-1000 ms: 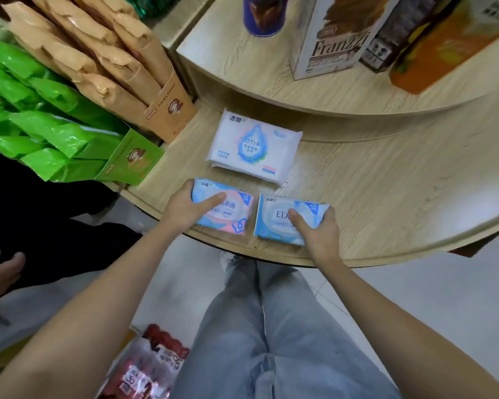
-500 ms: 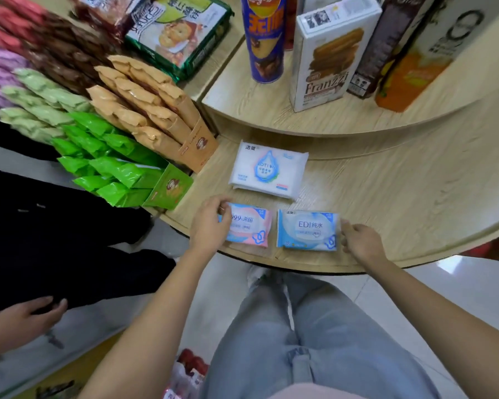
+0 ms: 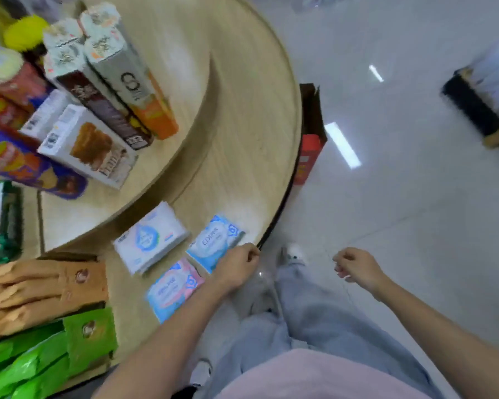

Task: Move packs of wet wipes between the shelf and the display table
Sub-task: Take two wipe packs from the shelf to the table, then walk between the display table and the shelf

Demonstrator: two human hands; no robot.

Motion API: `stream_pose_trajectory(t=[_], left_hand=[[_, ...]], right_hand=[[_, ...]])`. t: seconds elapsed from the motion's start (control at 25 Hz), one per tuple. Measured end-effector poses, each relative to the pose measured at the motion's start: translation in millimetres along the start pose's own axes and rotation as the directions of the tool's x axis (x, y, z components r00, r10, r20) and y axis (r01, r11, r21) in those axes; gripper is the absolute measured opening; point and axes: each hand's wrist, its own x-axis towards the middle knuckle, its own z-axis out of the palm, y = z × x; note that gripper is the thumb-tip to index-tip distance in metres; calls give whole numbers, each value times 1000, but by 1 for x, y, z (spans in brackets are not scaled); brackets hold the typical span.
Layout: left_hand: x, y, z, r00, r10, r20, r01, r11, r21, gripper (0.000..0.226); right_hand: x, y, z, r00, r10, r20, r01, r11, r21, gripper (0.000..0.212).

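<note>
Three packs of wet wipes lie on the lower tier of the round desk [image 3: 271, 145], low and left of centre in the frame. The white pack [image 3: 150, 239] is the farthest left and sits close under the raised upper tier; it looks like a small stack. The blue pack [image 3: 212, 240] lies just right of it, near the desk's edge. The pink and blue pack [image 3: 172, 287] lies below both.

My left hand [image 3: 238, 267] hangs at the blue pack's lower right corner, fingers loosely curled and holding nothing. I cannot tell whether it touches the pack. My right hand [image 3: 357, 267] is right of centre, over the floor [image 3: 415, 197] and well apart from the desk; it is loosely curled too, and empty.

Boxes [image 3: 98, 145] stand on the upper tier at upper left. Brown bags [image 3: 41, 286] and green bags [image 3: 35, 367] fill the lower left. My jeans [image 3: 300, 326] show at the bottom.
</note>
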Motion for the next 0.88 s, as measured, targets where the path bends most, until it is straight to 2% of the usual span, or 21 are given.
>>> stream_pose_trajectory(t=[0.12, 0.24, 0.36, 0.48, 0.6, 0.76, 0.88], left_hand=[[38, 81, 22, 985, 166, 47, -170, 981, 95, 25], [66, 163, 61, 923, 338, 183, -367, 915, 165, 23], [88, 231, 109, 863, 395, 314, -473, 850, 232, 20], [109, 290, 160, 822, 356, 445, -510, 808, 295, 21], [127, 330, 193, 829, 289, 478, -485, 798, 357, 21], [158, 378, 221, 857, 228, 462, -428, 813, 394, 19], [187, 420, 240, 859, 202, 471, -415, 813, 408, 18]], right_hand=[[-35, 86, -40, 971, 188, -150, -163, 973, 163, 14], [-61, 158, -75, 908, 355, -223, -277, 907, 318, 14], [-75, 210, -105, 843, 473, -257, -316, 821, 476, 13], [-72, 241, -153, 792, 550, -265, -308, 736, 603, 14], [-54, 252, -212, 798, 525, -296, -257, 741, 621, 16], [-21, 247, -315, 810, 445, -383, -114, 759, 641, 15], [9, 244, -384, 788, 396, -470, 11, 755, 655, 17]])
